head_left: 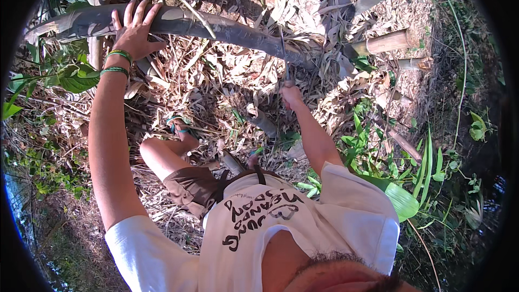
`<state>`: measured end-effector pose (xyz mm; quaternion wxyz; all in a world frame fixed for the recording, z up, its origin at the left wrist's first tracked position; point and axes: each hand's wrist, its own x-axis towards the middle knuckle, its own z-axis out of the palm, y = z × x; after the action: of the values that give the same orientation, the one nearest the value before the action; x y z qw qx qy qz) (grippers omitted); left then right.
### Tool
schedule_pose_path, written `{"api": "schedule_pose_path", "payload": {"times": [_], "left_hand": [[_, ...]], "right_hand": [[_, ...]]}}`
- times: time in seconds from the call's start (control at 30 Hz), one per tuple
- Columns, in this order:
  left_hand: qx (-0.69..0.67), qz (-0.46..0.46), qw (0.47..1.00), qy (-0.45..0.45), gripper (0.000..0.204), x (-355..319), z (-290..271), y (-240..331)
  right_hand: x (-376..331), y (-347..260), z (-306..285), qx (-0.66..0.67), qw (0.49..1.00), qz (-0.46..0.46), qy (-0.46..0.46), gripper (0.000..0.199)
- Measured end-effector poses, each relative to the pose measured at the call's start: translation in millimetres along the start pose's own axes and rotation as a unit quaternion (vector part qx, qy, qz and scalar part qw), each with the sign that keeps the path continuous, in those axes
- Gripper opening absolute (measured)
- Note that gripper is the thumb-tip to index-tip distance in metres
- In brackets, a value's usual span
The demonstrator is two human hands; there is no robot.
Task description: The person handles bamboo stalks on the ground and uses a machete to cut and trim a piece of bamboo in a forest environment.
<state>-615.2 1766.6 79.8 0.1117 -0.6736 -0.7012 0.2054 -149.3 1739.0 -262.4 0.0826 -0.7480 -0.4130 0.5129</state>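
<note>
Nearest to the camera, the person's white shirt (281,227) with dark lettering fills the lower middle, and brown shorts (189,186) cover a bent leg whose sandalled foot (181,127) stands on the ground (227,75), which is strewn with dry leaves. Green leafy plants (400,184) grow at the right beside the shirt sleeve.

Farther out, the right hand (292,96) is clenched around the handle of a long knife (284,57), whose thin blade points up and away and meets the underside of a thick grey bamboo stem (216,27). That stem lies across the upper part of the view, raised at its left end and running down to the right into the leaf litter.

At the far left, the left hand (134,30), with green bands (118,60) on its wrist, is spread over the stem with the fingers curled over its top, gripping it. Beyond, at the upper right, cut bamboo stumps (386,42) stick out of the litter, well apart from both hands.
</note>
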Motion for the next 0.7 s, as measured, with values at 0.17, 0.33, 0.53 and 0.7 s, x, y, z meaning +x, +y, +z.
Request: {"api": "schedule_pose_path", "payload": {"times": [0.17, 0.33, 0.53, 0.7], "left_hand": [[0.011, -0.004, 0.999, 0.033, 0.113, -9.4, -5.7, -4.5], [0.007, 0.017, 0.999, 0.048, 0.113, 14.1, -15.2, 13.1], [0.039, -0.007, 0.999, 0.027, 0.118, 8.1, -4.2, 4.4], [0.019, 0.011, 0.998, 0.059, 0.117, 6.1, 3.2, -3.6]], "right_hand": [[-35.5, -29.7, -9.3, 0.106, 0.994, -0.030, 0.003, 0.011], [-29.4, -128.2, -116.3, 0.123, 0.934, -0.306, 0.134, 0.032], [-218.1, -335.8, -199.3, 0.409, 0.697, -0.584, 0.079, 0.031], [-24.4, -81.2, -26.6, 0.089, 0.901, -0.324, 0.273, 0.018]]}}
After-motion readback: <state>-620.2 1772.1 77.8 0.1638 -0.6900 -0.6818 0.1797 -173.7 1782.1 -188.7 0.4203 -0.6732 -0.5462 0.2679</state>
